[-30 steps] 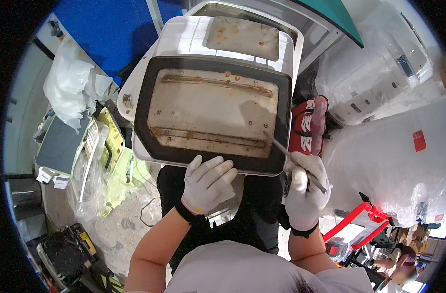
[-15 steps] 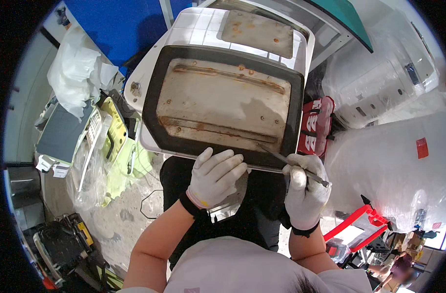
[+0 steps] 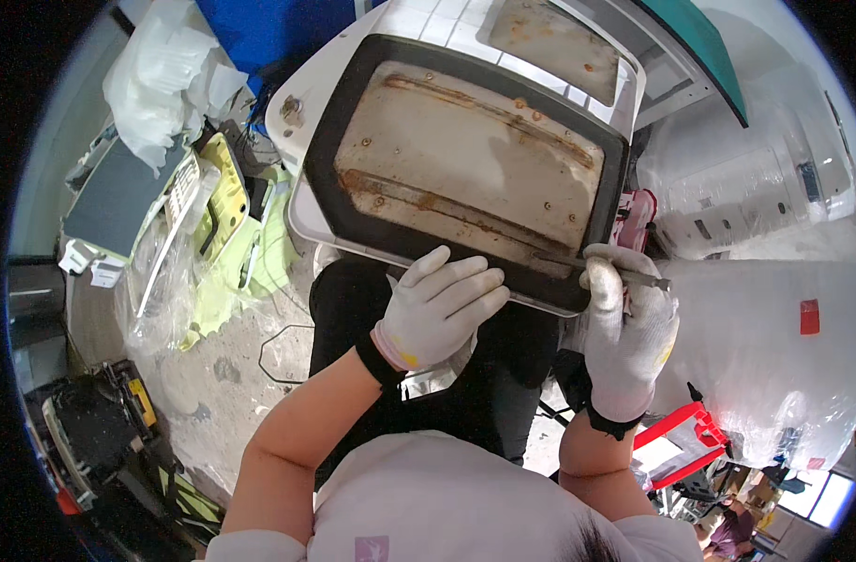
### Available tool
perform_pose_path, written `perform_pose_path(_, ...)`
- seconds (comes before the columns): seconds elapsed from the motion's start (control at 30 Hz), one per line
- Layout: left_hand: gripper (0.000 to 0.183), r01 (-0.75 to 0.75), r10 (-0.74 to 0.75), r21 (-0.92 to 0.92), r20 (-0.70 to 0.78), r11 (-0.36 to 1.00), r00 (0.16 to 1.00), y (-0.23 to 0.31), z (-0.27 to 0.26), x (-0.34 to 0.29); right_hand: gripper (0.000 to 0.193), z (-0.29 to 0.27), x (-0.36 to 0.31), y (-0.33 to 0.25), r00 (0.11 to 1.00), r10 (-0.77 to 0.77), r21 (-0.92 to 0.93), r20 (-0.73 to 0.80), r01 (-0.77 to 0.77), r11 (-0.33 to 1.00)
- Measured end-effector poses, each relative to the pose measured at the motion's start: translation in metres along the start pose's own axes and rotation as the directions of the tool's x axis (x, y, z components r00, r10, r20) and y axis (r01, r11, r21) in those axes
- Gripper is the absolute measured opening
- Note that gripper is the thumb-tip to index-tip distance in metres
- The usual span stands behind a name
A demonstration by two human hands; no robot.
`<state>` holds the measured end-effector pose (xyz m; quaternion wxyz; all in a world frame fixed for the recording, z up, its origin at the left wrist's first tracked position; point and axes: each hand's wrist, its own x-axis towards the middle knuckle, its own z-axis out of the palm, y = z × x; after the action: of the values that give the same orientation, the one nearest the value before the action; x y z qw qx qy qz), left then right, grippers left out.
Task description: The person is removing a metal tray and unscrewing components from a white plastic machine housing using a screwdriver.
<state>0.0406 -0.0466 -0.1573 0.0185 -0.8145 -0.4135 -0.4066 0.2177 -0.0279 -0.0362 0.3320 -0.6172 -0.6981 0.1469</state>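
Note:
A panel with a dark border point(image 3: 320, 155) and a rust-stained metal middle point(image 3: 465, 145) lies in front of me on a white plastic shell point(image 3: 301, 211). In a white glove, my right hand point(image 3: 631, 318) is closed around a slim dark metal tool point(image 3: 645, 278), at the panel's near right corner. The tool's far end point(image 3: 554, 258) lies low over the metal at the inner edge of the border; whether it touches is too small to tell. My left hand point(image 3: 444, 304), gloved too, has its fingers stretched out at the panel's near edge, holding nothing.
A smaller rusty plate point(image 3: 554, 47) rests on the shell beyond the panel. Plastic-wrapped bulky items point(image 3: 746, 347) stand on the right, beside a red frame point(image 3: 681, 440). To the left are a grey board point(image 3: 128, 197), yellow-green parts point(image 3: 226, 192) and crumpled white wrapping point(image 3: 161, 84).
The panel and shell appear higher and further right, turned slightly clockwise, as the whole view shifts. My right hand has moved right, and the tool lies closer to level. My left fingers remain stretched out.

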Motion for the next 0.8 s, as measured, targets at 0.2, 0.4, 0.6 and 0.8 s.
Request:
perform_pose_path(0.2,0.037,-0.037,0.037,-0.005,0.013,0.999,0.999,-0.0059,0.0055,-0.0083,0.017,0.0066,0.0011,-0.0080,0.999,0.042,-0.004,-0.033,-0.042,0.999)
perform_pose_path(0.4,0.033,-0.012,0.012,-0.061,-0.002,0.998,1.000,-0.0021,0.0029,-0.0040,0.016,0.0066,0.0070,-0.0046,1.000,0.010,-0.033,-0.022,-0.011,0.999)
perform_pose_path(0.6,0.036,-0.021,0.022,-0.064,0.022,0.998,1.000,-0.0022,0.0001,-0.0038,0.012,0.0101,0.0090,-0.0087,0.986,-0.164,-0.085,0.005,0.164,0.983)
perform_pose_path(0.8,0.036,-0.020,0.021,-0.073,0.014,0.997,1.000,-0.0026,0.0033,-0.0057,0.013,0.0060,0.0018,-0.0026,1.000,-0.008,-0.050,-0.016,0.007,0.999)
